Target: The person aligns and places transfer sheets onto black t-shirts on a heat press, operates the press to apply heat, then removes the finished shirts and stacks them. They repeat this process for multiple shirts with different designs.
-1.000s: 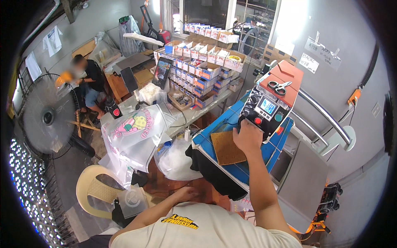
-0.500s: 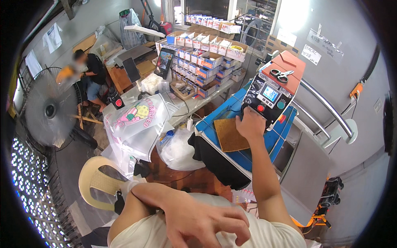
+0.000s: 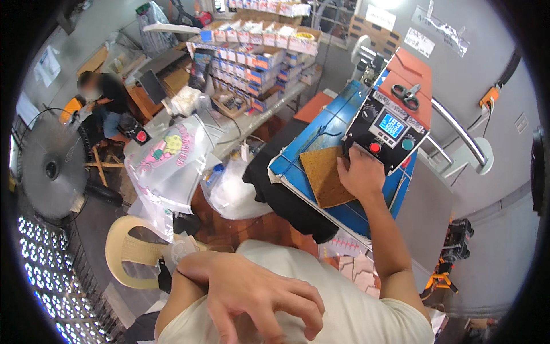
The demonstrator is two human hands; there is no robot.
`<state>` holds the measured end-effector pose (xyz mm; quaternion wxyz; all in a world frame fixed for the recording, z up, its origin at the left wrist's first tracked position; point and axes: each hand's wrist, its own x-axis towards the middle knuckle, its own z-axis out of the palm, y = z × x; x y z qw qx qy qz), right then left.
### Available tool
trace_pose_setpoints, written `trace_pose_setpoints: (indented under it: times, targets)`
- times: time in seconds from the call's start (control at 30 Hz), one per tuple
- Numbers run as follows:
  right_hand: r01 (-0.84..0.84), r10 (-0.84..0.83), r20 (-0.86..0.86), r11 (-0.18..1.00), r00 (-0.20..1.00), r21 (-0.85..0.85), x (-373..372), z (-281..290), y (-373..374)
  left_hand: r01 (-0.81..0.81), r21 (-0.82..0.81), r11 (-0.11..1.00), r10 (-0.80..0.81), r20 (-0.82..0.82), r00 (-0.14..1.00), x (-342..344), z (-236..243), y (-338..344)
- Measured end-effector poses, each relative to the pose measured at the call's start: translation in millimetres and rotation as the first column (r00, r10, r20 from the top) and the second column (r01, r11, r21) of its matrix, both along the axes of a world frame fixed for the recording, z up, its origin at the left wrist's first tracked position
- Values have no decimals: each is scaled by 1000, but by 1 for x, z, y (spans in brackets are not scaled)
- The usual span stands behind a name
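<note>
My right hand (image 3: 364, 173) grips the front lower edge of a heat press's black control box (image 3: 395, 129), which has a lit display, a red button and a green button. Its fingertips are partly hidden behind the box edge. Below and left of that hand, a flat brown square pad (image 3: 323, 182) lies on the press's blue bed (image 3: 286, 165). My left hand (image 3: 260, 295) hovers in front of my light shirt, with curved fingers spread and nothing in them. Black-handled scissors (image 3: 405, 96) rest on the red-brown top of the press.
Stacked small boxes (image 3: 258, 63) fill the table behind. A printed plastic bag (image 3: 177, 155) hangs at its near edge, and a clear bag (image 3: 238, 195) sits below. Left stand a cream plastic chair (image 3: 123, 249) and a fan (image 3: 51, 169); a seated person (image 3: 112, 97) is beyond.
My view has shifted. The press's upper part, with my right hand on it, appears to have swung a little to the right over the bed. My left hand stays near my chest.
</note>
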<state>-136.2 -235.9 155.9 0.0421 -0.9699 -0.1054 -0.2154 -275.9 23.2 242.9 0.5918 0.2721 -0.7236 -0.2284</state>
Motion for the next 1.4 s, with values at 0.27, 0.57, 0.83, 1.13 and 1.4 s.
trace_pose_setpoints:
  times: [0.27, 0.57, 0.83, 1.13, 1.4]
  targets:
    - [118, -100, 167, 988, 981, -104, -57, -5, -76, 89, 35, 995, -84, -107, 991, 57, -20, -21]
    - [596, -571, 206, 799, 795, -86, -105, -10, -148, -970, 243, 31, 804, 571, 169, 363, -203, -72]
    - [842, -839, 119, 539, 532, 34, -157, -27, -209, -923, 384, 31, 706, 645, 292, 438, -288, -104]
    - [890, -872, 202, 457, 446, 7, -185, -28, -247, -662, 661, 353, 741, 235, 630, 435, -206, -152]
    - [818, -826, 165, 560, 539, 129, -185, -18, -263, 293, 680, 672, 303, -614, 729, 253, -138, -285]
